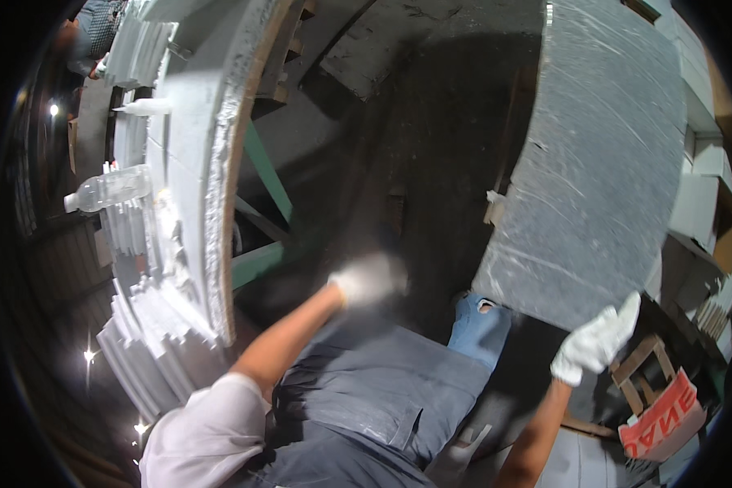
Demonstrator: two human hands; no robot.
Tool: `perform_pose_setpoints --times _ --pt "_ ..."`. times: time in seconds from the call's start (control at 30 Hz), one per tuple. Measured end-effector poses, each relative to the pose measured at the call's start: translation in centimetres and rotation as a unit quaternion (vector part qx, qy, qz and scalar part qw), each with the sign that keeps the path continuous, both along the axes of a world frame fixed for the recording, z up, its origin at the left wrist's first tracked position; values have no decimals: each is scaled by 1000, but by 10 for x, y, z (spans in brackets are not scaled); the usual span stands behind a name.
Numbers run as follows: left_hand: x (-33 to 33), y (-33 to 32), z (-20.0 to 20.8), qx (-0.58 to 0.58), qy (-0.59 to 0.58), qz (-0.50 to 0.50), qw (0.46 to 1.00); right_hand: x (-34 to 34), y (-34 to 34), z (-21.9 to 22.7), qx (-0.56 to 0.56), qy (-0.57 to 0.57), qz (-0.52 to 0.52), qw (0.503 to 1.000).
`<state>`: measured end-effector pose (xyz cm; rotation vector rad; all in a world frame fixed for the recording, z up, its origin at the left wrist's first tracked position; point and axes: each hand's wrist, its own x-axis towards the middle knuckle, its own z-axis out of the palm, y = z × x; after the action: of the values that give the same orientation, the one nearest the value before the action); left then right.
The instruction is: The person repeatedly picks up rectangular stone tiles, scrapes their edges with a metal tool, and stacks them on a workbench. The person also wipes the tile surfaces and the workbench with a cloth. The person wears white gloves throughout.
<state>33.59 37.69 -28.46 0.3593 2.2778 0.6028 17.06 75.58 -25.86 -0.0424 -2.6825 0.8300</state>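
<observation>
My left hand (pixel 372 278), in a white glove, hangs in front of my dark grey apron (pixel 358 382). Motion smears its fingers, and I cannot make out anything in them. My right hand (pixel 598 342), also gloved in white, has its fingers stretched out, with nothing visible in it. It is close to the near right corner of a scuffed grey tabletop (pixel 594 171); whether it touches the edge I cannot tell.
On my left stands a white-dusted worktable (pixel 193 122) with stacked white strips (pixel 150 342), a clear plastic bottle (pixel 110 189) and a white nozzle bottle (pixel 146 106). Green legs (pixel 267 171) show beneath. At right are a red-and-white bag (pixel 663 419), a wooden frame (pixel 644 370) and white boxes (pixel 703 203).
</observation>
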Motion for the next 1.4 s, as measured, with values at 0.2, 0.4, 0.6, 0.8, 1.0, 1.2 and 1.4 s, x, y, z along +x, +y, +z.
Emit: perform_pose_setpoints --times 0.2,0.4,0.6,0.8,1.0,1.2,1.4 --pt "-147 -138 -190 -185 45 449 873 1 16 -3 47 -35 36 998" --pt "-205 -271 -273 -437 -12 393 809 -16 -2 32 311 -61 85 944" --pt "-218 -372 -324 -485 10 443 753 -29 -56 -14 345 -49 93 933" --pt "-216 -446 -390 -496 -7 437 750 -24 -102 -114 325 -69 110 937" --pt "-211 -502 -438 -492 -41 440 750 -13 -156 -197 290 -111 123 942" --pt "-212 -533 -474 -483 -6 424 766 -11 -210 -252 261 -143 132 946" --pt "-225 -569 -509 -475 48 426 768 -20 -258 -292 244 -163 136 946"
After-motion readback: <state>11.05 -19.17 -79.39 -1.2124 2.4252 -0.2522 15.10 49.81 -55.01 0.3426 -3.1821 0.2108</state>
